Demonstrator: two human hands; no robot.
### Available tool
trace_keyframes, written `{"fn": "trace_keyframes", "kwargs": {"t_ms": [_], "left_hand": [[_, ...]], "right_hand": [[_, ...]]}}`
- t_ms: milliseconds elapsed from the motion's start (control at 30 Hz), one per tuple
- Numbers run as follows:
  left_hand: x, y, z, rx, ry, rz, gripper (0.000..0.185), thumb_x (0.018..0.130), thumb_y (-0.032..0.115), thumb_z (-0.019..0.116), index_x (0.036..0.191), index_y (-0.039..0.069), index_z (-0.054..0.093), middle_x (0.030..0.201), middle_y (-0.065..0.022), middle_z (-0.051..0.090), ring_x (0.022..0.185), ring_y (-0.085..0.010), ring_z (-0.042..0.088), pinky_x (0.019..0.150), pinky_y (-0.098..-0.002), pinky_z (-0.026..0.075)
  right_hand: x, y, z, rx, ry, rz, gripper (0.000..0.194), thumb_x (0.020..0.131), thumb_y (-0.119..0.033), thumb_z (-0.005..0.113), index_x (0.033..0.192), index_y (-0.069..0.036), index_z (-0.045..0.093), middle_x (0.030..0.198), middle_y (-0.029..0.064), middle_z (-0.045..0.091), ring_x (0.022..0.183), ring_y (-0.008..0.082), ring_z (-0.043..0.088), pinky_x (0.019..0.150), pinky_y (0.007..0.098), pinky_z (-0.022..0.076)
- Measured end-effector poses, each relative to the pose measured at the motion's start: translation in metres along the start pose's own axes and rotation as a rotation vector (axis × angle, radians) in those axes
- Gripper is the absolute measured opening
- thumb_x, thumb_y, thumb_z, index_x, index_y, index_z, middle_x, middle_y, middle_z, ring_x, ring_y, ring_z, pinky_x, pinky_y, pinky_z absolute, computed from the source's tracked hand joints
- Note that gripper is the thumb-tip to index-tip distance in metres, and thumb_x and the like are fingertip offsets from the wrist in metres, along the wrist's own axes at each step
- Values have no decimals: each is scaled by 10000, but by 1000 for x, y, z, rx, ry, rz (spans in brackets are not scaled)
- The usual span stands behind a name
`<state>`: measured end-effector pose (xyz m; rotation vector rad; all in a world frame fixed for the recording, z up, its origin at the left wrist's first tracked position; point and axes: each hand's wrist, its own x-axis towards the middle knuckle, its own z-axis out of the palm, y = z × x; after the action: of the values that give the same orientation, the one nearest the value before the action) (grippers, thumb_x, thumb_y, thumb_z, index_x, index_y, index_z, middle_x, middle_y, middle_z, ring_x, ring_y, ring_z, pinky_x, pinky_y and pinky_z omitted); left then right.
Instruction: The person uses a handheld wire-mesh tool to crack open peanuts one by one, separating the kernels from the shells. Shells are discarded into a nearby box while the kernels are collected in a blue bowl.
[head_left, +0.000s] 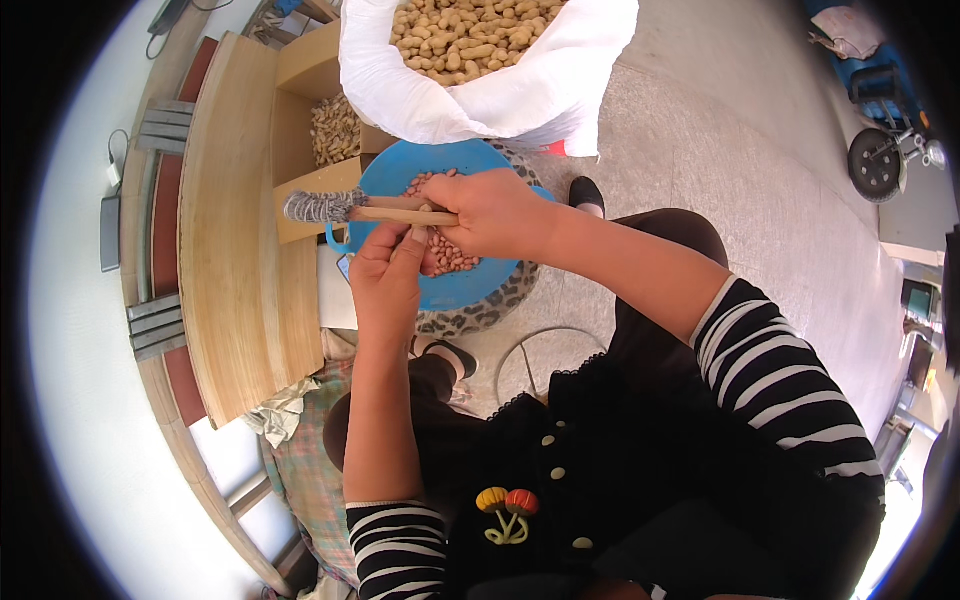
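Note:
My right hand (495, 210) grips a pair of wooden sticks (405, 215) bound together at the far end with wire (322, 206), like tongs. Between the sticks sits a peanut (426, 212), partly covered by fingers. My left hand (390, 262) pinches at that spot from below, thumb and fingertips close against the peanut; whether it bears the peanut's weight is hidden. Both hands are over a blue plastic basin (469, 289), where shelled pinkish peanut kernels (454, 259) lie. The basin rests on a leopard-print round seat or cushion (480, 319).
Beyond the basin stands a white woven sack (517, 101) full of unshelled peanuts (472, 37). Left of it, a cardboard box (296, 135) holds empty shells (336, 131). A wooden board (232, 225) runs along the left. At far right is a wheeled vehicle (881, 150).

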<state>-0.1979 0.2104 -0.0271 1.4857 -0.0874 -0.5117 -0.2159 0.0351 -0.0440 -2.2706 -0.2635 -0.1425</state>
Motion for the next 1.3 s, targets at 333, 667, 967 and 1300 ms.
{"fn": "trace_keyframes", "kwargs": {"t_ms": [333, 667, 967, 1300], "left_hand": [[1, 0, -3, 107, -8, 60, 215, 963, 187, 603, 1058, -1, 648, 731, 19, 593, 592, -44, 504, 541, -189, 413], [-2, -1, -1, 196, -3, 139, 193, 971, 168, 587, 1043, 7, 666, 725, 19, 600, 609, -32, 517, 551, -192, 433], [-3, 5, 0, 155, 72, 87, 193, 962, 172, 605, 1003, -5, 668, 709, 6, 604, 586, -51, 511, 547, -194, 420], [0, 6, 1, 143, 25, 106, 204, 948, 166, 629, 1038, -12, 666, 762, -3, 620, 617, -52, 515, 559, -192, 408]], "right_hand": [[1, -1, -2, -2, -2, 2, 210, 850, -233, 660, 987, -85, 602, 834, 118, 662, 722, 324, 646, 621, 387, 518], [-1, 0, 5, 41, 36, -5, 151, 806, -230, 613, 901, -114, 604, 752, 93, 643, 705, 314, 644, 607, 417, 501], [2, -9, -7, 153, 48, 47, 214, 819, -166, 678, 1004, -74, 622, 777, 98, 650, 714, 263, 649, 644, 343, 517], [7, -8, -13, 726, 28, 139, 312, 808, -62, 718, 1090, -32, 588, 878, 2, 624, 805, 56, 577, 728, 234, 483]]}}
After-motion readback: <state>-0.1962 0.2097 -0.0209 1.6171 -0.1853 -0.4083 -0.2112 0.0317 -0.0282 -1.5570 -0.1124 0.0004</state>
